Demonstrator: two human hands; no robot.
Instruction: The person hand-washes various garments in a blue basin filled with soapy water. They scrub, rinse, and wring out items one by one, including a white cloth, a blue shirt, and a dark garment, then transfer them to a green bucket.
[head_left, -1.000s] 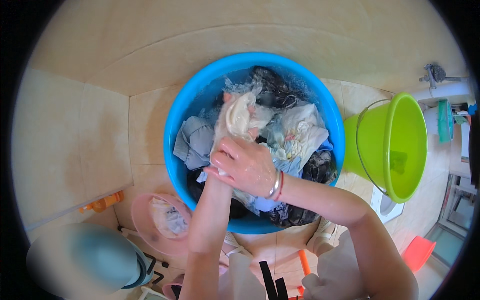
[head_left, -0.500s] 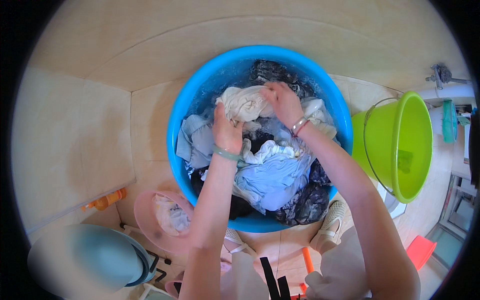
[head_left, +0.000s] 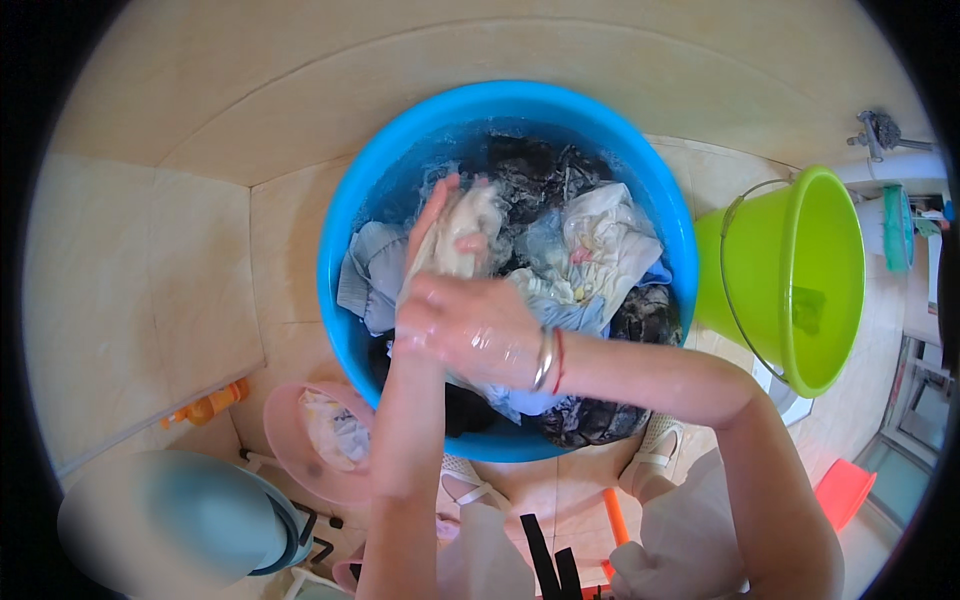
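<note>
Cream cloth (head_left: 458, 222) lies lengthwise toward the tub's (head_left: 520, 92) far rim, gripped by left fingers (head_left: 427, 222), right fingers (head_left: 430, 297) curled behind, grip unclear.

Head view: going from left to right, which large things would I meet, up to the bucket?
Orange bottle → pink basin → blue tub → green bucket.
</note>
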